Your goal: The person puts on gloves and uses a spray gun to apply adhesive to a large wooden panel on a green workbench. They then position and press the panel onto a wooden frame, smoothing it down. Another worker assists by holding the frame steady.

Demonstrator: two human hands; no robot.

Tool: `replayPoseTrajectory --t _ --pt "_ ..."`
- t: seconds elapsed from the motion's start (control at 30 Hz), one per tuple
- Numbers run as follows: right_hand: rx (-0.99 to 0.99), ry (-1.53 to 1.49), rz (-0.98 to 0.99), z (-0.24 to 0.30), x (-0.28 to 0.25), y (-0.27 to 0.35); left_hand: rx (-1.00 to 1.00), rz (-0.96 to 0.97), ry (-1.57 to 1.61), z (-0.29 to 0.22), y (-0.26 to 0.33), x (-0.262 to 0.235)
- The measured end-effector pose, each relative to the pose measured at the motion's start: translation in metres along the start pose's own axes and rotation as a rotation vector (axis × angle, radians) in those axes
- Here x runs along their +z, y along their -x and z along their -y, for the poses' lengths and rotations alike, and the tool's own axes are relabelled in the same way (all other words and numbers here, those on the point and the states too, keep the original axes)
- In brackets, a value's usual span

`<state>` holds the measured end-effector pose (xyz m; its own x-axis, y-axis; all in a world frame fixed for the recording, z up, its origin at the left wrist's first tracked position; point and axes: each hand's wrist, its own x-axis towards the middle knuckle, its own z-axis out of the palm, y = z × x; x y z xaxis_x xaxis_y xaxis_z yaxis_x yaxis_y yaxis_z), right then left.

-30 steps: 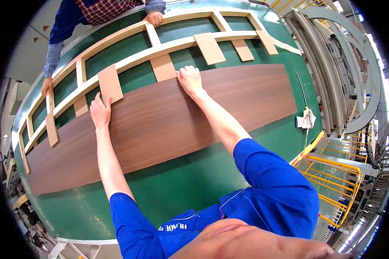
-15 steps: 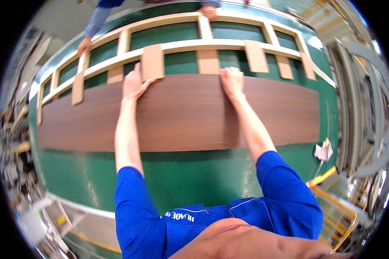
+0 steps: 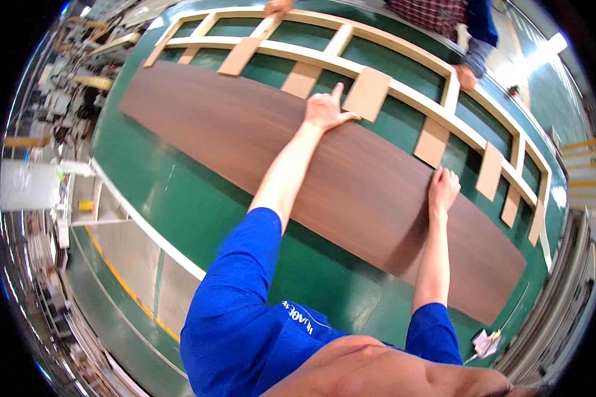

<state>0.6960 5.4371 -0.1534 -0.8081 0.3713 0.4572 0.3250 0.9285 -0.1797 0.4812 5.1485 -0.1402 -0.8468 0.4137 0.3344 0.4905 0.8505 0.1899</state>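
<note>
A long dark-brown wood-grain panel (image 3: pixel 371 192) lies flat before me. My left hand (image 3: pixel 324 111) rests at its far edge, index finger stretched forward and thumb spread along the edge beside a light-brown strip (image 3: pixel 368 92). Further right, the fingers of my right hand (image 3: pixel 444 188) curl closed over the same edge, close to another strip (image 3: pixel 432 142); the fingertips are partly hidden. Beyond the panel lies a pale wooden frame (image 3: pixel 404 90) of long rails and short crosspieces, with several such strips on its near rail reaching toward the panel.
The green work table (image 3: pixel 172 192) carries it all. Across it, a co-worker's hands (image 3: pixel 467 77) rest on the frame's far rail. A small whitish crumpled item (image 3: pixel 487 344) lies near the table's right end. A white shelf unit (image 3: pixel 93 198) stands at left.
My view has turned, so the panel and frame now slant down to the right. Both my hands keep about the same places on the panel's far edge.
</note>
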Motion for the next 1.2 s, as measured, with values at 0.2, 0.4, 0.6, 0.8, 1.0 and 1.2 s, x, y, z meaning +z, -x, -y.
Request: replayPoseTrajectory --t 0.2,0.4,0.6,0.8,1.0,1.2 --pt "0.009 0.025 0.043 0.000 0.001 0.003 -0.038 -0.008 -0.086 -0.001 0.003 0.002" --pt "0.009 0.022 0.041 0.000 0.002 0.009 -0.095 -0.044 -0.079 -0.006 0.008 0.002" --pt "0.015 0.007 0.043 -0.002 0.004 0.009 -0.097 -0.159 -0.046 0.001 0.011 0.009" --pt "0.017 -0.015 0.064 0.001 0.002 0.011 -0.091 -0.175 -0.009 0.005 0.014 0.013" --pt "0.022 -0.047 0.039 0.004 -0.001 0.014 -0.070 -0.210 -0.008 0.005 0.017 0.012" --pt "0.033 -0.041 0.074 0.002 0.001 0.016 -0.079 -0.194 -0.009 0.006 0.019 0.015"
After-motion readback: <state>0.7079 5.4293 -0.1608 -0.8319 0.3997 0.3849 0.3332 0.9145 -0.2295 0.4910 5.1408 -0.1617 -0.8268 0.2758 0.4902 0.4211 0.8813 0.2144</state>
